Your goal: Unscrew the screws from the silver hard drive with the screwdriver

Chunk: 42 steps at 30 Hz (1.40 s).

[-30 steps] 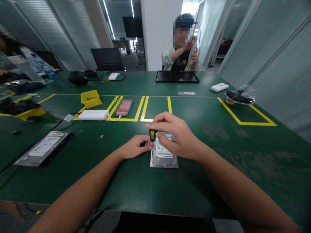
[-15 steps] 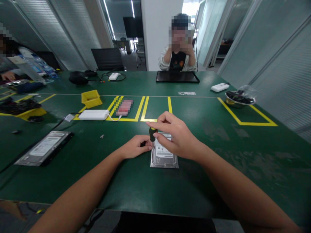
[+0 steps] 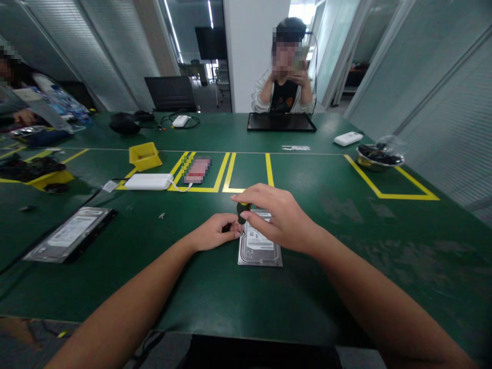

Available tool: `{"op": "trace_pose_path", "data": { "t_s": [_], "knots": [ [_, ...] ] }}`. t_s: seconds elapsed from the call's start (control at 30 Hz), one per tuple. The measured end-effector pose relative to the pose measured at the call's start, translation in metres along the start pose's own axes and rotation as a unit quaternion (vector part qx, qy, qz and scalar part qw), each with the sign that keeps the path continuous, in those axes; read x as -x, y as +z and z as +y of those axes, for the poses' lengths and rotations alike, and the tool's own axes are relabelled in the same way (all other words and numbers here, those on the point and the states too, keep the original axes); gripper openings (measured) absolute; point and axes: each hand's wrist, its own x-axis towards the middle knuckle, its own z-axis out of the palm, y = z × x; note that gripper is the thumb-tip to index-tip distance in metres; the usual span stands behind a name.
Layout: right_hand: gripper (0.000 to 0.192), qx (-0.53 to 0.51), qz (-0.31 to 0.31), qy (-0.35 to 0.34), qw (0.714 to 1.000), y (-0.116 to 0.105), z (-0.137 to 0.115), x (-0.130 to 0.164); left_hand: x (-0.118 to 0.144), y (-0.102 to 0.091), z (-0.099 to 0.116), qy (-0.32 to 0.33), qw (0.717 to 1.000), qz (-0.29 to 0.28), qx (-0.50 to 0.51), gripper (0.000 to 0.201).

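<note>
The right hand point(image 3: 282, 215) holds a stubby, dark-green screwdriver point(image 3: 243, 212) with yellow markings upright over the left edge of a flat, silver metal hard drive point(image 3: 261, 255) with a white printed label. Its thumb presses the side of the handle and a finger lies across the top, so the grip is nearly closed around the tool, light rather than fisted.

The left hand point(image 3: 213, 233) rests beside the drive, thumb and fingertips drawn close together at its left edge, near the screwdriver's tip. Whether they pinch the shaft or only brace the drive, I cannot tell.

What has just changed is small: the right hand's knuckles sit lower and flatter than half a second ago, and the yellow marking on the handle shows differently than at the first look. The drive and the left hand have not shifted. I judge this to be the screwdriver turning in place — steady work at one spot on the drive's edge.

The drive lies flat on the green table point(image 3: 230, 297), in front of the person. A cluster of tiny, silvery pieces point(image 3: 162, 216), perhaps screws, lies to its left; farther left is a second silver hard drive point(image 3: 73, 230) with a white label.
</note>
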Motion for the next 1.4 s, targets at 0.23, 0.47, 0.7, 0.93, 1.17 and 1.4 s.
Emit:
{"op": "trace_pose_path", "data": {
  "t_s": [0.23, 0.47, 0.7, 0.93, 1.17, 1.4],
  "knots": [
    [0.027, -0.001, 0.038, -0.005, 0.999, -0.015, -0.004, -0.001, 0.000, -0.002, 0.002, -0.007, 1.000, -0.009, 0.002, 0.011],
    [0.024, 0.039, 0.070, 0.003, 0.997, -0.039, -0.010, 0.001, 0.001, -0.002, 0.004, -0.018, 0.999, -0.019, 0.032, 0.011],
    [0.023, 0.074, 0.078, 0.005, 0.994, -0.047, -0.014, 0.003, 0.001, -0.002, 0.004, -0.015, 0.999, -0.021, 0.034, 0.015],
    [0.027, 0.171, 0.049, 0.050, 0.983, -0.051, -0.018, 0.005, 0.001, -0.002, 0.003, -0.018, 0.999, -0.022, 0.038, 0.016],
    [0.018, 0.316, -0.038, 0.233, 0.919, -0.054, -0.013, 0.005, 0.001, -0.002, 0.005, -0.023, 0.998, -0.027, 0.044, 0.015],
    [0.015, 0.378, -0.087, 0.300, 0.872, -0.042, 0.005, 0.004, 0.003, -0.002, 0.003, -0.019, 0.998, -0.026, 0.044, 0.014]
  ]
}}
